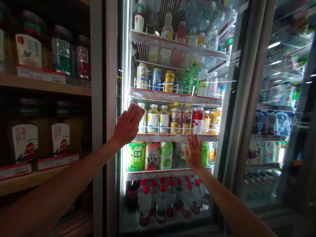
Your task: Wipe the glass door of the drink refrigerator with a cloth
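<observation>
My left hand [126, 126] is pressed against the left part of a glass cooler door, fingers together over a pale folded cloth [140, 110] whose edge shows past the fingertips. Lower and to the right, my right hand [194, 152] rests on or just before the same glass, fingers spread and holding nothing. Behind the glass, near the left hand, stand tea bottles with white and yellow labels [153, 119]. A red bottle [197, 119] is above the right hand. Green cartons [137, 156] and a pink carton [152, 156] sit on the shelf below.
To the left, a wooden shelf [44, 86] holds large jars and soda bottles [61, 49]. The door's metal frame [111, 98] stands beside it. Red-capped bottles [161, 200] fill the cooler's bottom. Another glass-fronted cooler [269, 138] is at the right.
</observation>
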Tool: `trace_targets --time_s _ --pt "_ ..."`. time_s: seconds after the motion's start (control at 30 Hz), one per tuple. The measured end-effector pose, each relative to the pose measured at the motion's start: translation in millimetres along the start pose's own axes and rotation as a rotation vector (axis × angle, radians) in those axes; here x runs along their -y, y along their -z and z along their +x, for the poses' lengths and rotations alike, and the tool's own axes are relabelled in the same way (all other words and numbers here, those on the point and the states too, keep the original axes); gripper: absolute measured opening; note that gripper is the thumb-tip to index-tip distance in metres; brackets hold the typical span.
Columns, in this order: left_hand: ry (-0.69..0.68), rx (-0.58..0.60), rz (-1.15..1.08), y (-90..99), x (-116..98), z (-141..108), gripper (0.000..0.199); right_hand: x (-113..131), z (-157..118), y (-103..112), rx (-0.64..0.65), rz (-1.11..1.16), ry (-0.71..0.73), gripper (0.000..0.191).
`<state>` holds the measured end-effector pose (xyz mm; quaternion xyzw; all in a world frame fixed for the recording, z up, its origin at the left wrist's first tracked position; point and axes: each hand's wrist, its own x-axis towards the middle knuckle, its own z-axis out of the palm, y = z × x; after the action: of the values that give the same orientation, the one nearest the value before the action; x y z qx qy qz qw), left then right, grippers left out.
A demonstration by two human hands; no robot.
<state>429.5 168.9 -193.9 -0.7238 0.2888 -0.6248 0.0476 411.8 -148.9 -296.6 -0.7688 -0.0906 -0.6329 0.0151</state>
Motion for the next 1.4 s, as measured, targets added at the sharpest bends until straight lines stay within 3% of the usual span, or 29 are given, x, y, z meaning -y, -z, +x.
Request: trace_targets --time_s 0.13,0.17,0.23,0.33,0.37,0.43,0.5,0.57,0.6,0.73,0.77,0.8,0.93,1.0,1.1,1.17,1.2,1.33,1.4 --pt "-0.494 0.101 -0.037 -7.0 -22 -27 0.067 0 0 1 0.0 -0.01 -0.002 0.064" --pt "-0.564 0.12 -0.033 -8.0 -26 -29 0.065 -1 0 2 0.007 -0.009 0.004 0.064" --pt "-0.5 0.111 0.004 -8.0 -26 -21 0.061 -2 -1 3 0.024 -0.004 0.018 0.065" --pt "-0.149 0.0 0.063 -6.9 -20 8 0.06 -5 -1 5 0.04 0.009 0.035 0.067" --pt "-0.093 -0.03 0.064 -7.5 -21 15 0.06 -5 -2 5 0.038 0.013 0.037 0.068" --pt "-0.191 -0.038 0.029 -10.5 -31 18 0.059 -5 -2 5 0.036 0.018 0.042 0.068" --pt "-0.476 0.026 -0.026 -14.5 -45 14 0.058 -6 -2 6 0.039 0.02 0.051 0.068" --pt "-0.635 0.093 -0.056 -17.6 -54 17 0.056 -10 -1 9 0.058 0.018 0.074 0.065" --pt "-0.604 0.101 -0.056 -18.5 -55 23 0.056 -12 0 11 0.074 0.015 0.088 0.064" --pt "-0.115 -0.021 -0.033 -23.2 -53 58 0.059 -30 4 20 0.084 -0.003 0.071 0.062" --pt "-0.087 -0.036 -0.032 -25.4 -56 61 0.059 -34 5 22 0.075 -0.012 0.05 0.061" --pt "-0.132 -0.03 -0.035 -28.1 -62 60 0.059 -38 4 23 0.07 -0.023 0.035 0.061" --pt "-0.606 0.114 -0.076 -37.9 -93 46 0.058 -51 2 26 0.111 -0.048 0.069 0.058" --pt "-0.6 0.14 -0.081 -40.2 -99 55 0.059 -56 3 28 0.106 -0.054 0.064 0.056" --pt "-0.272 0.045 -0.06 -43.9 -101 84 0.059 -67 5 31 0.063 -0.062 -0.003 0.056" --pt "-0.16 -0.013 -0.06 -49.5 -108 95 0.058 -76 5 34 0.055 -0.068 -0.031 0.057" --pt "-0.202 -0.012 -0.07 -53.2 -115 95 0.057 -80 4 35 0.06 -0.072 -0.03 0.058" --pt "-0.669 0.097 -0.151 -66.9 -149 85 0.057 -97 -5 41 0.093 -0.106 -0.006 0.059" --pt "-0.659 0.093 -0.164 -69.6 -160 97 0.056 -107 -8 45 0.098 -0.123 -0.025 0.059"
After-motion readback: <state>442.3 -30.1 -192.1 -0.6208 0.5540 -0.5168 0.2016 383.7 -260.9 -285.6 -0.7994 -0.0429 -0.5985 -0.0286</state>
